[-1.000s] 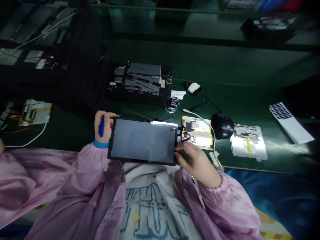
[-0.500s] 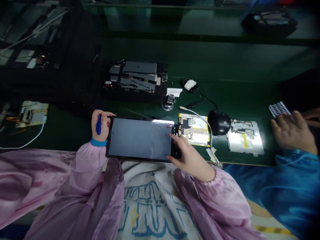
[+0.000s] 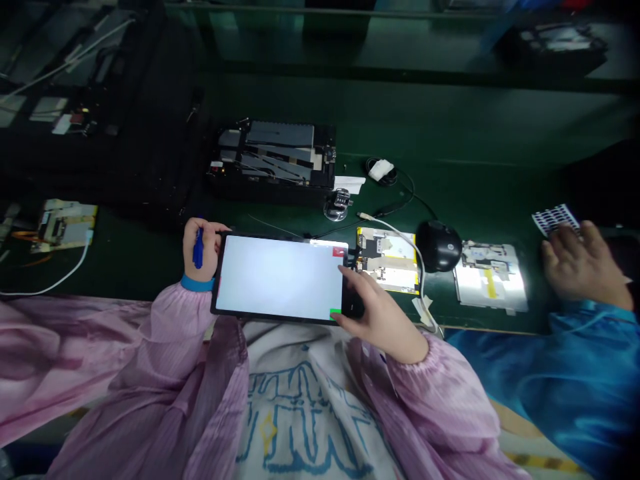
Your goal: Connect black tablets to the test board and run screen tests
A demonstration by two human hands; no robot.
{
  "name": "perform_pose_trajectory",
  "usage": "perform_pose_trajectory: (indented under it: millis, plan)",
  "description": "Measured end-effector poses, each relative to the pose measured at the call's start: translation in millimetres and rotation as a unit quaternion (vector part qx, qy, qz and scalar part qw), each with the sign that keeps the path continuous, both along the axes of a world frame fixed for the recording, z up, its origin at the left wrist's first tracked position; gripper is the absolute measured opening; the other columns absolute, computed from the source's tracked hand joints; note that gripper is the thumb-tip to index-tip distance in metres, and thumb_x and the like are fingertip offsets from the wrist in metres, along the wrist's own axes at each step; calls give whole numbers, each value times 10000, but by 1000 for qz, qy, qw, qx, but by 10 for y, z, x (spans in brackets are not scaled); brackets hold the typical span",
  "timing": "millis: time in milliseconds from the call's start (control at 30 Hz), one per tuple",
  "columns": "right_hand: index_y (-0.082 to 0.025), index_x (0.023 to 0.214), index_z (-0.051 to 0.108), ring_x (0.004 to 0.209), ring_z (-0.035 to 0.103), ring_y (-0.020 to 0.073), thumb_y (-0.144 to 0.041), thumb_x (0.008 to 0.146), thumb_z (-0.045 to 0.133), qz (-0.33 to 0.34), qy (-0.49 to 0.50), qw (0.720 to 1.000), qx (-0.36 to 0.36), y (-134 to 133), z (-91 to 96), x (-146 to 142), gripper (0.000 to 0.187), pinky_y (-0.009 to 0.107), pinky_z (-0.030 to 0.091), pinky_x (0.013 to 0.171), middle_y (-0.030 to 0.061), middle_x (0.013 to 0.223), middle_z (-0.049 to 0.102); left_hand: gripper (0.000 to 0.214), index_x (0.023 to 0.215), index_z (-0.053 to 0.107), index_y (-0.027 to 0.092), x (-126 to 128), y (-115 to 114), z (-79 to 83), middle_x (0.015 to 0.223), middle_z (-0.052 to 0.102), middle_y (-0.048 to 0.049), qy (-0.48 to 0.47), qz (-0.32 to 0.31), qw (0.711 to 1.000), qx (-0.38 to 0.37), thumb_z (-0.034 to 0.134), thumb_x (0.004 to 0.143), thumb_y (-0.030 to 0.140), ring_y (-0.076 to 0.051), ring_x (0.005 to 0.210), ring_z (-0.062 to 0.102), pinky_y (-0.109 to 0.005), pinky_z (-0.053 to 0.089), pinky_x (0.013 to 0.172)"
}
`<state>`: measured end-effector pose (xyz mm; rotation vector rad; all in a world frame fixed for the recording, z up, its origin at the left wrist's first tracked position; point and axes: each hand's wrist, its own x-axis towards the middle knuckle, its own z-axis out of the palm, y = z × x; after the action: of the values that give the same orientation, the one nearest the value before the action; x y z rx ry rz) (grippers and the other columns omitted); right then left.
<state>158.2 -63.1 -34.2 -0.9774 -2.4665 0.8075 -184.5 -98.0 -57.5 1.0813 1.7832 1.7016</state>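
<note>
A tablet screen (image 3: 283, 277) with a black frame is held level in front of me, lit pale white, with a red patch at its upper right corner and a green one at its lower right. My left hand (image 3: 200, 250) is closed at its upper left corner. A blue pen (image 3: 198, 248) is also tucked in that fist. At the other end, my right hand (image 3: 373, 303) grips the right edge, thumb by the green patch and a finger near the red one. Its remaining fingers are partly hidden.
Taped circuit assemblies (image 3: 387, 260) and a metal-backed one (image 3: 493, 277) lie right of the tablet, with a black mouse (image 3: 439, 245) between. A white cable (image 3: 420, 253) runs past. Behind stands a black box of grey panels (image 3: 280, 153). A co-worker's hand (image 3: 583, 263) touches a perforated sheet (image 3: 555, 219).
The screen has brightened from grey to white, and the green patch has appeared at its lower right. My hands have barely moved. The co-worker's perforated sheet has shifted slightly left.
</note>
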Motion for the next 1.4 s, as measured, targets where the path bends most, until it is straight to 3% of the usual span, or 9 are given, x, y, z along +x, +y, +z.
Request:
perform_pose_trajectory:
  millis: [133,233,300,433,633,1000,1133,1233,1400]
  plan:
    - [-194,1256,513,751,550,233,-457,802,651,-62,50,988,129,-49,7,-52,543,404,489,701,46,808,558,327,818,414,217,-14,-8,-19,771,678,-9,1,-7,1000,1,507,904,518,-77,435,517,-215,368,402]
    - [-216,1178,570,949,559,278,-466,805,660,-6,41,982,184,-185,11,-206,458,495,453,887,94,975,608,325,822,422,219,-20,-12,-37,770,681,-8,-1,-7,1000,6,514,899,521,-79,431,512,-215,356,392]
    - [-235,1163,590,1116,518,309,-442,815,660,42,19,978,202,-292,-1,-335,410,581,328,1043,106,1129,614,325,818,425,219,-14,-16,-39,768,681,-8,-2,-5,1000,7,512,901,522,-80,432,512,-216,351,388]
    - [-269,1150,619,1257,436,303,-289,860,630,77,-14,970,232,-422,-42,-529,292,622,171,1126,85,1278,594,323,804,422,218,5,-21,-31,760,681,-3,3,-6,1000,13,506,909,512,-70,420,489,-214,325,384]
    - [-300,1149,633,1293,407,309,-270,865,633,83,-23,969,234,-442,-62,-588,285,664,143,1118,75,1322,578,320,795,423,215,-4,-20,-46,747,685,-5,3,-8,1000,17,517,907,500,-71,428,493,-216,329,399]
    - [-289,1131,635,1307,405,333,-212,879,593,98,-39,974,200,-461,-52,-588,267,721,211,1071,97,1338,566,346,795,422,224,0,-23,-43,742,680,-6,-7,3,1000,6,527,883,542,-87,437,507,-231,335,405]
    - [-276,1158,620,1323,384,350,-317,852,633,105,-25,978,179,-473,-39,-602,310,709,177,1089,100,1345,557,339,791,439,223,-13,-17,-40,734,688,-3,-18,10,1000,-7,529,884,535,-85,431,507,-232,358,417]
    - [-284,1115,630,1293,410,345,-414,830,633,56,46,981,180,-392,21,-546,313,677,174,1109,76,1249,607,335,772,462,219,-30,-2,-40,693,689,-3,-17,15,999,-30,538,881,526,-103,451,542,-242,397,437]
    - [-258,935,643,1112,549,292,-269,865,565,-155,115,960,202,143,105,-256,105,575,360,1028,74,1065,634,315,759,499,210,-68,11,-52,656,681,-7,-15,20,999,-32,576,869,496,-111,472,551,-226,407,431]
